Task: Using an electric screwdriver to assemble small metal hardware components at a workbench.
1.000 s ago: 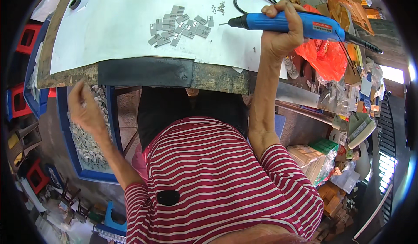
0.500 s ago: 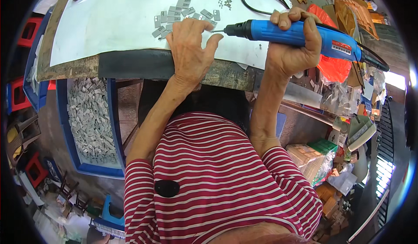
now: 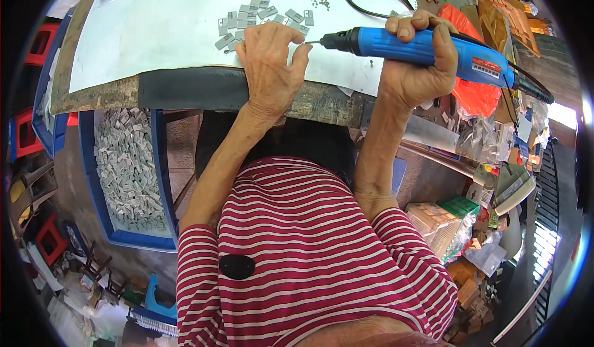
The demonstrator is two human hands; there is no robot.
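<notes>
"How far along?"
"Grey metal pieces (image 3: 127,167) are filling the blue bin (image 3: 142,240), possibly finished; loose ones (image 3: 246,16) are lying on the white sheet (image 3: 161,31), seemingly remaining."
"The hands?"
"Left hand (image 3: 269,62) is curling by the bit (image 3: 314,42), holding unclear. Right hand (image 3: 421,68) is gripping the electric screwdriver (image 3: 393,42) above the table (image 3: 99,96), bit pointing left, long axis running nearly crosswise."

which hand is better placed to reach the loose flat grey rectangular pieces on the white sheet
Probably the left hand: it is beside the flat grey rectangular pieces, though whether it holds something is unclear. The right hand is farther off, gripping the blue cylindrical power tool.
</notes>
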